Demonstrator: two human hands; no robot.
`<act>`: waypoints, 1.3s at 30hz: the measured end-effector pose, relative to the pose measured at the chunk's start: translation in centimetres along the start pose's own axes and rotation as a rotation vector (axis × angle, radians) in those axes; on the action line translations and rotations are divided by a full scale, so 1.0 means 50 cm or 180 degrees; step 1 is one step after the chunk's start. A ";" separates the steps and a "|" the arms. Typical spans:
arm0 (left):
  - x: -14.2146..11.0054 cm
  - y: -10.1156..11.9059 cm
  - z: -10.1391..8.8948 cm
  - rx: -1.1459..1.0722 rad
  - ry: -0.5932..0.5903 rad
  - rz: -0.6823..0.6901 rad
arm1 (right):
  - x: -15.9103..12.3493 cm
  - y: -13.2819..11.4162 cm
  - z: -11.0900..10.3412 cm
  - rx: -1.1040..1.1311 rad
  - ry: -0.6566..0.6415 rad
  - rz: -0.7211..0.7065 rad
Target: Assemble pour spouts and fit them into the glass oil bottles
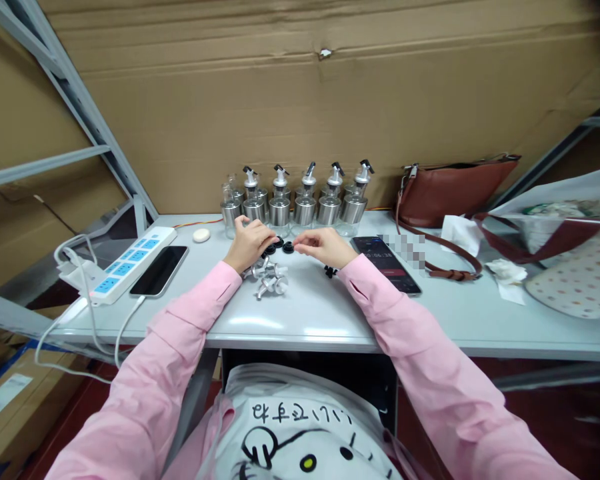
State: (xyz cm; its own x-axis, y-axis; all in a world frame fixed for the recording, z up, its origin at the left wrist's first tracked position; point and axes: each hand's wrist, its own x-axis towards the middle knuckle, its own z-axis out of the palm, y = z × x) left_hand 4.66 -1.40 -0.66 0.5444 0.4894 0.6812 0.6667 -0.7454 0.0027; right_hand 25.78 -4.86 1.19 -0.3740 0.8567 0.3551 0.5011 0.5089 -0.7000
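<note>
One pale table [460, 328] carries everything. A brown bag [450, 195] lies to the right of the bottle row [305, 212], whose glass bottles wear metal sleeves; five front ones carry spouts with black tips, the leftmost none. They look rigid, fairly weighty and breakable, slick on the sleeve, so a wrap around the body should be surest.

Just on the near side of the bottle row, both hands work low over the table. The left hand [250, 241] arches with its fingers down among small black rings; whether it grips one I cannot tell. The right hand [327, 245] has thumb and fingertips drawn together at the edge of a black ring [288, 247], but whether the pinch really holds it is too small to tell. A dark phone [387, 265] lies nearer the person and to the right of the bottle row.

Loose silver spouts [269, 283] pile up on the near side of the bottle row; they look light, stiff and apt to roll, best taken by the stem. The rings seem light and slightly yielding, best pinched at the rim. Smallest, some black pieces [330, 271] sit near the right wrist, likely fingertip work.
</note>
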 end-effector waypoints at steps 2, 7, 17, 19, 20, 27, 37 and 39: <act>0.000 0.003 -0.002 0.0004 0.0018 -0.0006 | 0.000 0.001 0.013 0.0000 -0.0307 0.0039; 0.003 0.008 -0.008 0.0071 0.0258 -0.0090 | -0.002 0.006 0.043 0.0067 -0.0676 0.0138; 0.002 0.009 -0.008 0.0084 0.0371 0.0046 | -0.002 0.007 0.061 0.0114 -0.0724 0.0158; 0.002 0.010 -0.009 0.0106 0.0369 0.0056 | -0.001 0.009 0.060 0.0183 -0.0683 0.0198; 0.002 0.011 -0.009 0.0109 0.0371 0.0062 | -0.001 0.011 0.058 0.0230 -0.0655 0.0212; 0.006 0.023 -0.016 0.0034 0.0529 0.0100 | 0.004 0.012 0.011 0.0763 -0.0229 0.0443; 0.010 0.048 -0.028 -0.0119 0.0454 0.0205 | 0.002 0.007 -0.044 0.1945 0.0301 0.1285; 0.009 0.050 -0.028 -0.0174 0.0474 0.0301 | 0.000 0.003 -0.045 0.2172 0.0284 0.1389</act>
State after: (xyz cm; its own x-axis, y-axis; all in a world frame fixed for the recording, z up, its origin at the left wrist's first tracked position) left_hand 5.86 -3.68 0.71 0.5191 0.3467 0.7813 0.5853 -0.8103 -0.0294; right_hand 27.60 -4.60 2.47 -0.1770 0.9842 -0.0089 -0.0093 -0.0107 -0.9999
